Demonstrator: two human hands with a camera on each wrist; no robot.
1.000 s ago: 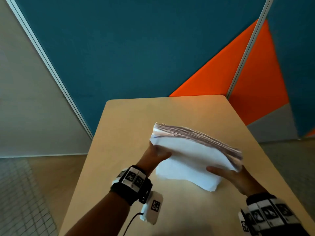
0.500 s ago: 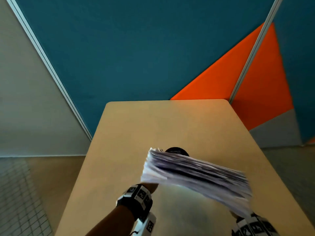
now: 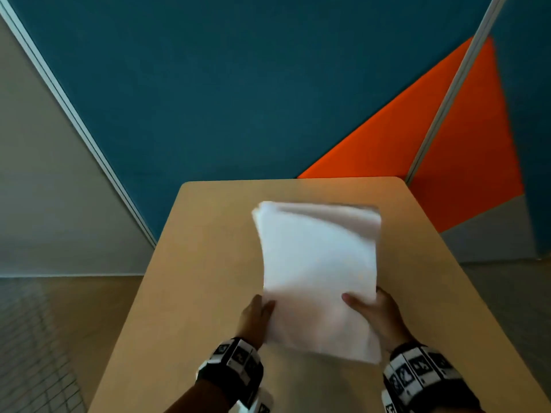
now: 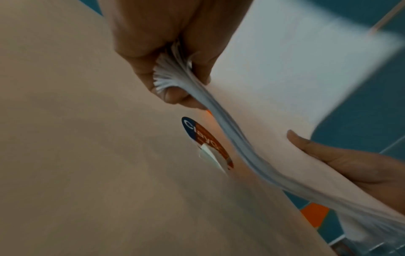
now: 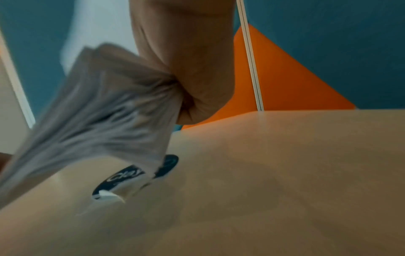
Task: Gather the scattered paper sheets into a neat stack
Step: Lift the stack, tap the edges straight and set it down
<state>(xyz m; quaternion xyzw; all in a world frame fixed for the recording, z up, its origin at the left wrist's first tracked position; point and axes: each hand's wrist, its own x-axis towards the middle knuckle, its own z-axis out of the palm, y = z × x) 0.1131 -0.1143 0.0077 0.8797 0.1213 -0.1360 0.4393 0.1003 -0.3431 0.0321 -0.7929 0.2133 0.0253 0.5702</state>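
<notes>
White paper sheets (image 3: 319, 272), already gathered into one bundle, hung above the tan wooden tabletop (image 3: 193, 263), the left hand (image 3: 253, 318) and right hand (image 3: 380, 315) each clamping a near corner between fingers (image 4: 175, 96); squaring and setting down remained.

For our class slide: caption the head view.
Both hands, left and right, hold a paper stack above the table.

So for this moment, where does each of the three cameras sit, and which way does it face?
Head: high up, looking down at the table, paper stack, left hand, right hand, both wristbands.
Left wrist: low, looking along the left hand pinching the stack's edge; the right hand's thumb shows.
Right wrist: near the tabletop, facing the orange wall panel; right hand gripping sheets.
Both wrist views share the round sticker.
</notes>
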